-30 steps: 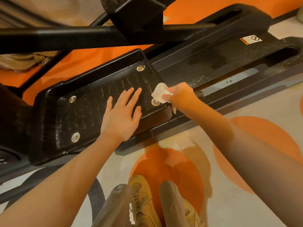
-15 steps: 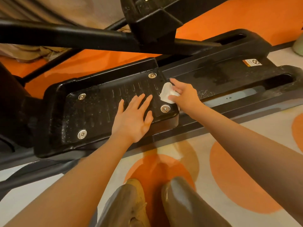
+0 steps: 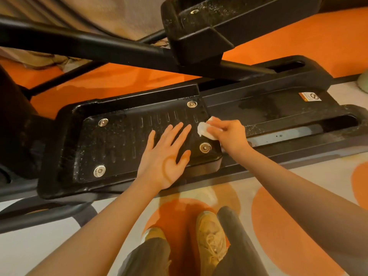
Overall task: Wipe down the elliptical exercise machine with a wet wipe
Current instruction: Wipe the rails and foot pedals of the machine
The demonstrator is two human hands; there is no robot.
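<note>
The black near foot pedal of the elliptical machine lies across the middle, ribbed, wet-looking, with a silver bolt near each corner. My left hand lies flat on the pedal's right half, fingers straight and spread. My right hand grips a crumpled white wet wipe and presses it on the pedal's right edge, between the two right-hand bolts. The machine's base rail runs to the right, with wet patches and a small warning sticker.
A black crossbar and the second pedal hang above the near pedal. The floor is white with orange circles. My two shoes stand just below the pedal. A pale green object shows at the right edge.
My right hand has slid the wipe along the pedal's right edge, away from the near bolt toward the far one. My left hand has stayed flat on the pedal. The view has tilted.
</note>
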